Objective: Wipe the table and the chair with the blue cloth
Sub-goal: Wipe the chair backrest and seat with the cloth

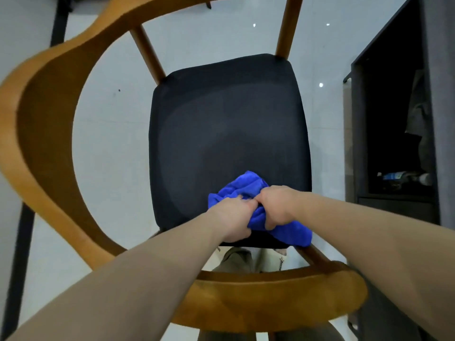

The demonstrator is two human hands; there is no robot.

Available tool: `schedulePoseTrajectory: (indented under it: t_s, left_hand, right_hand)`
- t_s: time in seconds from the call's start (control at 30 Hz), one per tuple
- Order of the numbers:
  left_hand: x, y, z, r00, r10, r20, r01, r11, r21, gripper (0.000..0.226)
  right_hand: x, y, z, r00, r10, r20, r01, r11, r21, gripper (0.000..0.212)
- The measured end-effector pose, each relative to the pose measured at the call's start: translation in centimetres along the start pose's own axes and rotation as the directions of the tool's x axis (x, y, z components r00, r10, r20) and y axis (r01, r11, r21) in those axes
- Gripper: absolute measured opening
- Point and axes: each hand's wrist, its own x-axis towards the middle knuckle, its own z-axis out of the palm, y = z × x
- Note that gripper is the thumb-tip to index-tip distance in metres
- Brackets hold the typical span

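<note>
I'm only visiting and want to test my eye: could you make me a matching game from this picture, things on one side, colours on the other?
Things:
1. cloth
2. seat
3. chair frame
4. floor

Colours:
A. pale grey
B. black
C. bright blue
D. orange-brown

Pairs: 1-C, 2-B, 3-D, 4-A

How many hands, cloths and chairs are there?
Hands: 2, the left hand and the right hand, both gripping the cloth
Blue cloth: 1
Chair: 1
Total: 4
</note>
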Motion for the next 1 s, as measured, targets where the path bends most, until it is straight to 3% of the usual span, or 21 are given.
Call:
schedulePoseTrajectory:
  t_s: [0.17,0.3,0.4,0.5,0.57,0.73,0.87,1.0]
  left_hand:
    - [-0.3,0.5,1.1,0.995,0.019,0.093,-0.018,1.000,-0.007,0.032]
    - [-1.1,1.5,2.0,0.953,0.062,0.298,-0.006,0.983,-0.184,0.026]
    - [-0.9,1.9,1.1,0.937,0.080,0.340,0.016,0.962,-0.272,0.024]
    - [0.7,1.0,-3.0,0.969,0.066,0.236,-0.010,0.973,-0.231,0.021]
    - [2.2,0.6,-6.7,0.986,0.043,0.164,-0.017,0.987,-0.160,0.018]
    - [6.0,1.2,-14.8,0.999,0.054,0.003,-0.055,0.998,0.044,0.017]
    - [8.7,1.0,-19.8,0.985,0.058,-0.165,-0.028,0.984,0.174,0.023]
    - [11.7,0.0,-21.9,0.933,0.053,-0.357,0.014,0.983,0.183,0.032]
  right_hand:
    - [-0.6,-0.2,0.8,0.991,0.023,0.132,-0.031,0.998,0.060,0.039]
    - [-1.8,-0.7,1.2,0.935,0.025,0.353,-0.039,0.999,0.034,0.042]
    - [-2.6,-0.4,0.0,0.932,0.003,0.363,-0.025,0.998,0.057,0.038]
    - [-3.6,1.5,-3.2,0.978,0.020,0.208,-0.050,0.989,0.139,0.024]
    - [-4.0,3.1,-6.0,0.995,0.060,0.081,-0.073,0.982,0.172,0.026]
    - [-4.0,6.7,-12.8,0.977,0.140,-0.160,-0.101,0.969,0.227,0.030]
    - [-3.7,8.5,-16.4,0.905,0.227,-0.361,-0.136,0.956,0.259,0.040]
    - [-3.1,9.8,-17.9,0.744,0.294,-0.599,-0.150,0.949,0.279,0.046]
